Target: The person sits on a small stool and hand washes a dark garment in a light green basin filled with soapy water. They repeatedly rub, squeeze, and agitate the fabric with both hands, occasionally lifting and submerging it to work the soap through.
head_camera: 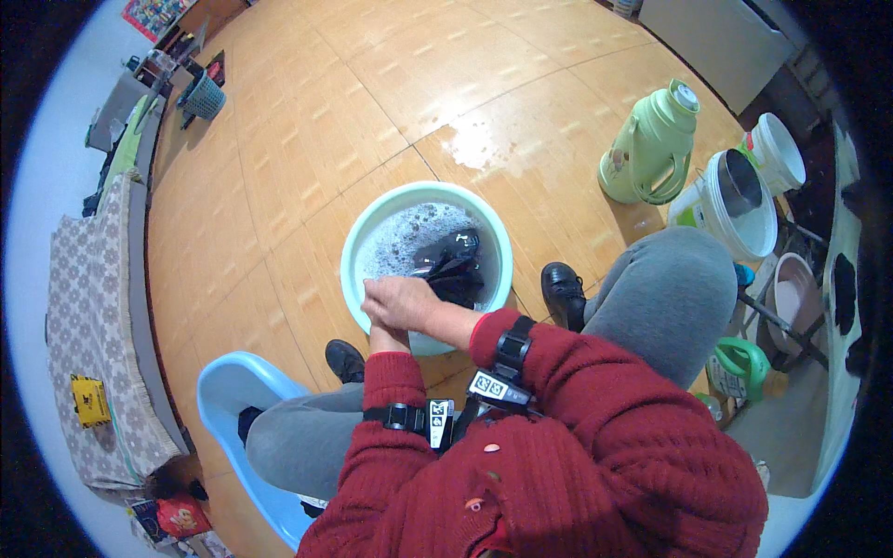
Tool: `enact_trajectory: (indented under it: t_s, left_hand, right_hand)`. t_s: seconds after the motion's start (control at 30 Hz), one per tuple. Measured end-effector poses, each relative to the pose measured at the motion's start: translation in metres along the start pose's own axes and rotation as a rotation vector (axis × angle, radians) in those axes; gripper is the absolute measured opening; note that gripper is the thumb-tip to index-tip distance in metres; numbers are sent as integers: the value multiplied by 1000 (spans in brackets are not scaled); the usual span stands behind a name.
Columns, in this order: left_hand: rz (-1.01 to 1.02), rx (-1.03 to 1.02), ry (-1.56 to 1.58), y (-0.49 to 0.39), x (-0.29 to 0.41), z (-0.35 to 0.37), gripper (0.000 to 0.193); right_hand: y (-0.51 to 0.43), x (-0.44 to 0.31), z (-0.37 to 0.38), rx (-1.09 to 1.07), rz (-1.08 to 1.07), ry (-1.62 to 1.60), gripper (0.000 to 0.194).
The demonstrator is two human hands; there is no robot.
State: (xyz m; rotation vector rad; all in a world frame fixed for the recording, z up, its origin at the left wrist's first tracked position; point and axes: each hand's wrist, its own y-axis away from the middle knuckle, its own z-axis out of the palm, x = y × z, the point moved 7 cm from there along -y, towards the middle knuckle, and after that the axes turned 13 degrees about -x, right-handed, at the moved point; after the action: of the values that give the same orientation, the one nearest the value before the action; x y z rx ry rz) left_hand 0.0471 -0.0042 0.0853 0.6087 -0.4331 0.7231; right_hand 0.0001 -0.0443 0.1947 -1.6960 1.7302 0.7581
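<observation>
A round pale green plastic basin (497, 209) of sudsy water stands on the floor between the feet. Dark wet cloth (457, 268) lies partly under the water in its right half. Over the basin's near left rim, my right hand (401, 301) lies across my left hand (388, 335) at the wrist or the back of the hand. The right hand's fingers are curled. My left hand is mostly covered by the right one, and its fingers cannot be made out. Whether either hand holds anything is hidden.
A light green thermos flask (645, 150) stands at the right, beside white plastic buckets (725, 202). A blue plastic tub (244, 446) with dark cloth in it is at the lower left. Farther off are a teal basket (204, 96) and a bed with a flowered cover (104, 293). Water spots the floor beyond the basin.
</observation>
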Motion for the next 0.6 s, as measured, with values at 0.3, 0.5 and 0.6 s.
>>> enact_trajectory:
  t_s: [0.3,0.5,0.6]
  left_hand:
    - [39,4,-156,-2,-23,23,38]
    - [74,-367,-358,-5,-7,35,41]
    - [77,-297,-17,-8,-14,37,41]
  right_hand:
    - [5,33,-65,263,240,124,34]
    - [2,-7,-20,17,-40,102,30]
    - [1,14,-49,198,66,297,30]
